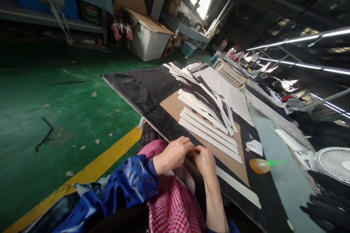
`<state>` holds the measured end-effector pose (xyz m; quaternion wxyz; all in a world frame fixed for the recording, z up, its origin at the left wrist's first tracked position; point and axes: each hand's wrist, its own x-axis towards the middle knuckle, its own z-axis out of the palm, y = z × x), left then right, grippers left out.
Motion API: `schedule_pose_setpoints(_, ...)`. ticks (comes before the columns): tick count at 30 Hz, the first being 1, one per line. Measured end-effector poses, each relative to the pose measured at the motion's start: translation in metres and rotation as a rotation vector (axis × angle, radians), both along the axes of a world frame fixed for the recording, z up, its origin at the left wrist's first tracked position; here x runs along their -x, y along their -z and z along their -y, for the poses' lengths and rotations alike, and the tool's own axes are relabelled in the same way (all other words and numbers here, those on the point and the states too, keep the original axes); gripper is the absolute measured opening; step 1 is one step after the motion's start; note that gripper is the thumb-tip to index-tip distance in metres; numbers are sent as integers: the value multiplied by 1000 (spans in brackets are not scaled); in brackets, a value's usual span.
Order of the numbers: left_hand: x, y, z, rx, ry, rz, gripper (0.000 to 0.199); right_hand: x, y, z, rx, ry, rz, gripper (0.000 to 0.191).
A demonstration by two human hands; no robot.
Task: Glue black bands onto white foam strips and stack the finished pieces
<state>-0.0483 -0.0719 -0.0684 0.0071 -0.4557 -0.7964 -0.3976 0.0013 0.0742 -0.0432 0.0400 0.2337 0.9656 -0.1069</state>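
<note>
My left hand (175, 153) and my right hand (204, 160) meet fingertip to fingertip at the near edge of the black-topped table. Both are closed in a pinch; whatever is between the fingers is hidden. A single white strip (239, 186) lies on the black surface beside my right forearm, and its nearer end disappears behind my right hand. Just beyond, several white strips (210, 136) lie side by side on a brown cardboard sheet (240, 169). Farther back is a heap of loose white and dark strips (202, 94), fanned out and overlapping.
A bottle with amber liquid and green nozzle (259, 166) lies near a crumpled white piece (255, 147). At right stands a white fan (335, 164). A beige crate (228, 74) is farther along. A grey bin (149, 38) stands on the green floor (82, 116).
</note>
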Motion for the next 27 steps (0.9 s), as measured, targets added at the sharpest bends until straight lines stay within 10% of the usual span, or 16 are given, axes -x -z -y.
schedule_pose_setpoints(8,-43,13,-26,151,-196,-177,24,-3,0,-2,-3,-48,-7,24)
schedule_pose_setpoints(27,-45,14,-25,122,-177,-201,29,-5,-3,1,-32,-20,22,27)
